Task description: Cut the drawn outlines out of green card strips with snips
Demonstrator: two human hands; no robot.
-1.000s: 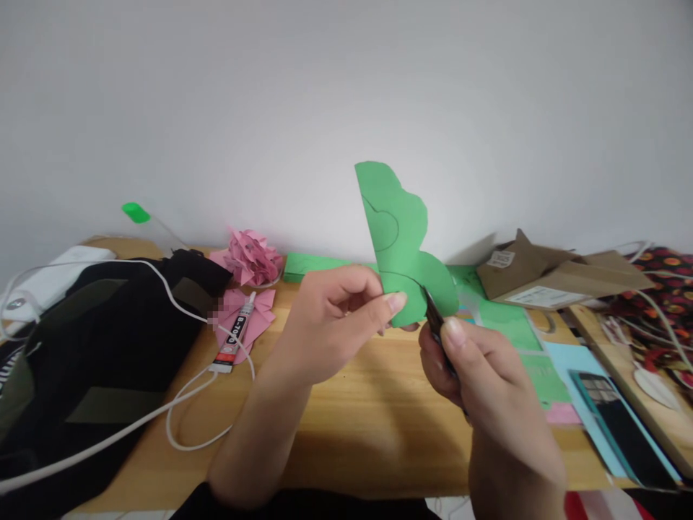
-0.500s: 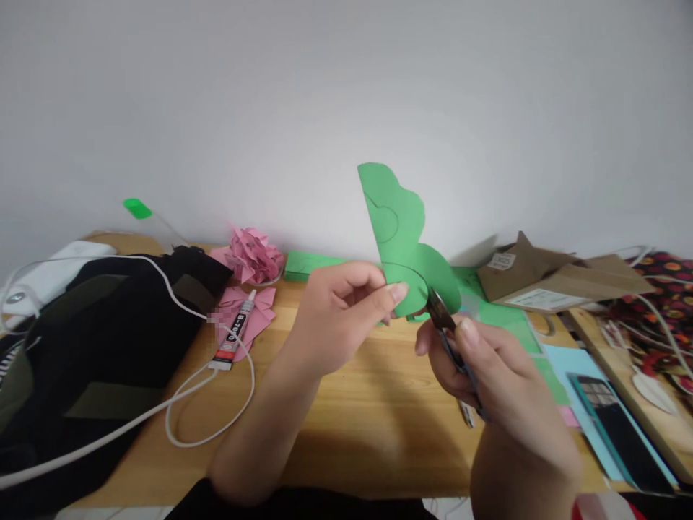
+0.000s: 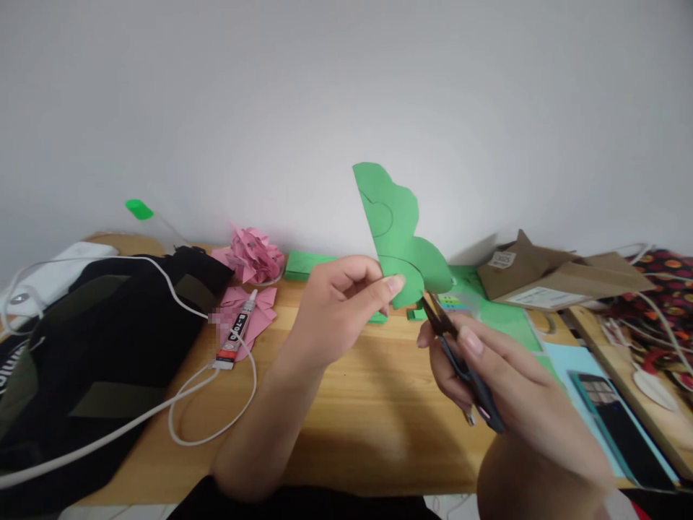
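My left hand [image 3: 338, 307] pinches the lower edge of a folded green paper shape [image 3: 398, 231] and holds it upright above the wooden table [image 3: 351, 412]. The paper has scalloped edges and curved pencil lines on it. My right hand [image 3: 487, 368] is closed round small dark scissors [image 3: 460, 357]. Their blades point up and left and meet the paper's lower right edge.
A black bag [image 3: 102, 347] with a white cable [image 3: 178, 404] lies at the left. Pink paper flowers [image 3: 252, 256] and a glue tube [image 3: 235, 332] sit behind it. Green sheets [image 3: 503, 318], a brown envelope [image 3: 546, 278] and a dark phone [image 3: 622, 426] lie at the right.
My right hand has drawn the scissors down and right, from inside the paper's edge to its lower corner. The paper has tilted slightly left. My left hand kept its pinch.
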